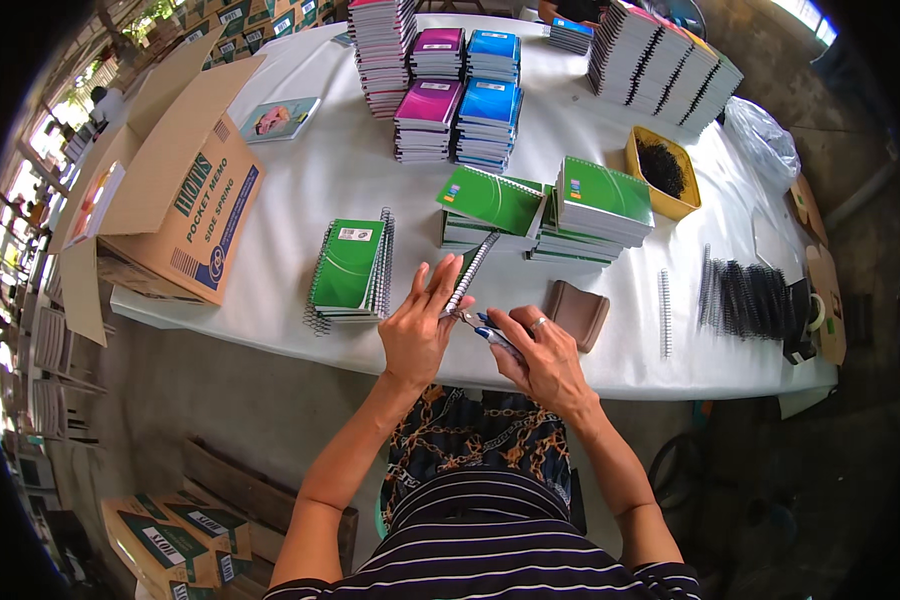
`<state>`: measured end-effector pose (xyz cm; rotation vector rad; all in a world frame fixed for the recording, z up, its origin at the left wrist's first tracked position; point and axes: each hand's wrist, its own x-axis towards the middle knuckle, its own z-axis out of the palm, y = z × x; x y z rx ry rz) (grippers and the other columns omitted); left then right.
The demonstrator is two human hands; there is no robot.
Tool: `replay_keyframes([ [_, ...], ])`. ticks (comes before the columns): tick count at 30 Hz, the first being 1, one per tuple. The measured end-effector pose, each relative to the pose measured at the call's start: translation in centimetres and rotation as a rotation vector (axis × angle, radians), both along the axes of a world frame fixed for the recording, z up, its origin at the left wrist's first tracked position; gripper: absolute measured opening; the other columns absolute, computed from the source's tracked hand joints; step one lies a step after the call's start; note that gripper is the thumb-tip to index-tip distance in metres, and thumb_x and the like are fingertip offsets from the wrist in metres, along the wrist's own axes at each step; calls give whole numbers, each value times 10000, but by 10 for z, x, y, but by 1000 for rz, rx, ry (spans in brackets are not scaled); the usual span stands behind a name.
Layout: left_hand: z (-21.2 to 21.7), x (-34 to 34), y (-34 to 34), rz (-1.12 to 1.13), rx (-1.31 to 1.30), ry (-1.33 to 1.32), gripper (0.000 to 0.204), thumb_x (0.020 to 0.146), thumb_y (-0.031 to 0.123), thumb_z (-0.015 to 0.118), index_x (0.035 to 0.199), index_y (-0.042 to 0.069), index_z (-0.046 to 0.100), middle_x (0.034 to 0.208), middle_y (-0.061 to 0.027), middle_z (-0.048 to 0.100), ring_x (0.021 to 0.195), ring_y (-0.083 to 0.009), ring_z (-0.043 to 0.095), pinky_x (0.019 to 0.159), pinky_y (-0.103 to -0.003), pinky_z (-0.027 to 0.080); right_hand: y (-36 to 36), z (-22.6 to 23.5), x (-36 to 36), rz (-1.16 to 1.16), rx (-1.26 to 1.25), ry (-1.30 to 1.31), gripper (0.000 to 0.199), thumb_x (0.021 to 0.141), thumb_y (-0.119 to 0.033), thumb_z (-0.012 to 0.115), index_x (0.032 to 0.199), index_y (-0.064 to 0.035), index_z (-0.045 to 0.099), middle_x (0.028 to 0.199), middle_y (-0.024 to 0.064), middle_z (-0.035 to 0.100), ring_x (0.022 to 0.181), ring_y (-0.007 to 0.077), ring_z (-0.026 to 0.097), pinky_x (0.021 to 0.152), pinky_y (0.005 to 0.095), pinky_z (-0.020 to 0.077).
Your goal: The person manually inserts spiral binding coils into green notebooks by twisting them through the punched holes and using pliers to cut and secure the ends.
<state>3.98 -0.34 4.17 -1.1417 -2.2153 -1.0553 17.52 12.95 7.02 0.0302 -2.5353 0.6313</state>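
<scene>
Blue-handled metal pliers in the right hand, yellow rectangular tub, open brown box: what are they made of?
Blue-handled metal pliers: probably steel, given the grey metallic jaws; grips look like smooth plastic or rubber, partly hidden by the right hand.
Yellow rectangular tub: likely plastic, slightly glossy; even colour, rounded corners.
Open brown box: cardboard, by its matte, printed panels and creased flaps.
</scene>
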Motion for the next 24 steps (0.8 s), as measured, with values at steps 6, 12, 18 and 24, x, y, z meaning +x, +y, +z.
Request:
replay_keyframes([
  [6, 16, 1, -10, -52, -26, 49, 573, 783, 154, 756, 1333, 163, 594, 1238, -30, 661, 1131, -268, 639, 818, -341, 574, 25, 25, -3, 317, -1198, -631, 374, 1051, -286, 432, 961, 30, 612, 774, 62, 622, 594, 120, 583, 597, 284, 501],
  [12, 40, -51, -54, 47, -50, 262, 584, 783, 361, 731, 1345, 279, 591, 1312, 33, 621, 1191, -240, 595, 954, -392, 500, 54, -1, -7, -1, -463, -379, 325, 965, -248, 601, 1172, 0, 628, 961, 123, 604, 888, 222, 600, 798, 346, 477],
  [18, 22, -97, -104, -105, -657, -73, 705, 745, 505, 698, 1403, 320, 525, 1535, -29, 397, 1426, -362, 313, 1123, -574, 266, 59, -4, -47, -47, -234, 12, 330, 878, -228, 695, 1151, -52, 640, 1182, 121, 574, 1125, 314, 515, 937, 430, 416],
  [24, 39, -71, -75, -299, -95, -271, 777, 835, 501, 663, 1471, 126, 422, 1545, -122, 367, 1448, -361, 282, 1154, -551, 219, 82, -22, -105, -242, 435, 25, 350, 798, -82, 670, 1141, -24, 634, 1179, 122, 587, 1106, 269, 538, 908, 364, 452],
])
